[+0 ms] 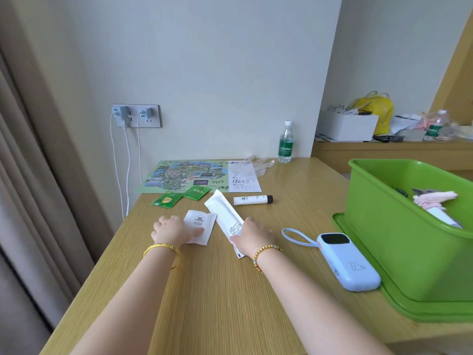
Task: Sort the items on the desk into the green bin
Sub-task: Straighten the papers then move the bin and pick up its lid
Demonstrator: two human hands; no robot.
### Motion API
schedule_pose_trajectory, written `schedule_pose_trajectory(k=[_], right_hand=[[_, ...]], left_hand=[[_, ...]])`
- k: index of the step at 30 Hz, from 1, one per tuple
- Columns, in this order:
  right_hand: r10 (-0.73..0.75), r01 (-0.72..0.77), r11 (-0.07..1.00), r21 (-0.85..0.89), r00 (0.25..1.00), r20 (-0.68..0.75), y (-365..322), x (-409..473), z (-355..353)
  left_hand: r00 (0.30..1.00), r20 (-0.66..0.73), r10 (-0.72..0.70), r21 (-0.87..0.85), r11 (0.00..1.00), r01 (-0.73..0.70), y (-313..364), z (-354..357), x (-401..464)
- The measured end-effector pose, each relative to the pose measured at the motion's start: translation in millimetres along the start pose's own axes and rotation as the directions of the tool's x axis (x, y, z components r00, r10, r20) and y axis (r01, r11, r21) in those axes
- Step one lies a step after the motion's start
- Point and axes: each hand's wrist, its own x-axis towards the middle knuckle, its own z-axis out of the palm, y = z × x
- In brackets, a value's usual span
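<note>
My left hand (pixel 174 230) rests on a small square white sachet (pixel 202 221) lying flat on the wooden desk (pixel 217 290). My right hand (pixel 254 235) grips the near end of a long white packet (pixel 224 213) that also lies on the desk. Further back lie two green tea sachets (pixel 167 200) (pixel 196 193) and a small white tube with a black cap (pixel 253 200). A pale blue power bank (pixel 345 262) with a loop strap lies beside the green bin (pixel 378 226) at the right. The bin holds pink cloth and other items.
A printed map sheet (pixel 194 175) and a clear plastic glove lie at the back of the desk, near a water bottle (pixel 286 143). The bin stands on its green lid (pixel 399 306). Charger cables hang from a wall socket (pixel 137 115). A curtain hangs at the left.
</note>
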Motion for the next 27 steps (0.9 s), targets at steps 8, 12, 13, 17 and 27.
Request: schedule_pose_trajectory(k=[8, 12, 13, 17, 27], right_hand=[[0.012, 0.009, 0.964, 0.267, 0.997, -0.077, 7.0, -21.9, -21.8], [0.01, 0.123, 0.917, 0.38, 0.944, -0.329, 22.2, -32.1, -83.8], [0.02, 0.134, 0.916, 0.379, 0.926, -0.376, 29.0, -35.0, -103.7], [0.051, 0.082, 0.966, 0.247, 0.87, -0.49, 74.1, -49.2, -173.7], [0.271, -0.299, 0.946, -0.124, 0.942, -0.201, 203.6, -101.0, -252.4]], left_hand=[[0.979, -0.164, 0.124, -0.473, 0.861, -0.188, 22.2, -9.3, -25.8], [0.937, -0.273, 0.216, -0.561, 0.756, -0.338, 63.2, -33.0, -52.6], [0.928, -0.276, 0.25, -0.587, 0.721, -0.368, 78.5, -38.6, -61.2], [0.904, -0.221, 0.367, -0.711, 0.573, -0.407, 143.5, -49.4, -102.9], [0.79, -0.105, 0.605, -0.886, 0.303, -0.35, 263.1, -31.2, -209.2]])
